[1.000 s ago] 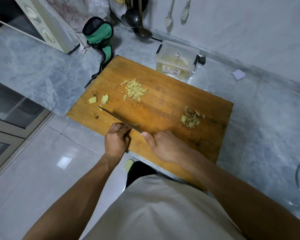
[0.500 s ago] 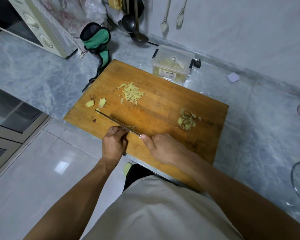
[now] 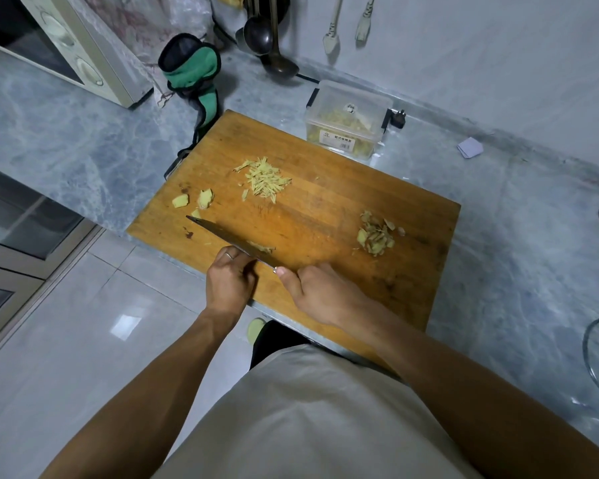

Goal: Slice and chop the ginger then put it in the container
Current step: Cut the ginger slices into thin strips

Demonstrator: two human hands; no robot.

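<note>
Wooden cutting board [image 3: 325, 209] under both hands, on grey marble counter [image 3: 66, 133]. Right hand [image 3: 325, 295] clamped on knife [image 3: 229, 238] handle, thumb along the spine; blade runs away from it, up and left, tip near two ginger chunks [image 3: 192, 199]. Left hand [image 3: 229, 278] just left of the right, fingers curled onto a small ginger piece [image 3: 260, 248] lying against the blade; whether it pinches or merely steadies, cannot tell.

Change over the last second: little. Hands and blade keep the same pose and spot; the apparent shift looks like head movement only. No new strips have joined the pile. Judgement: mid-slice, working short strokes on the held piece.

Beyond the left hand's fingertips, sliced ginger strips [image 3: 265, 179] in a heap. Far right of the right hand, a pile of peel and trimmings [image 3: 376, 236]. Past the board's far edge, clear plastic container [image 3: 348, 124], already holding some yellow matter; nothing is being moved to it yet. Slicing, chopping and transfer remain.
</note>
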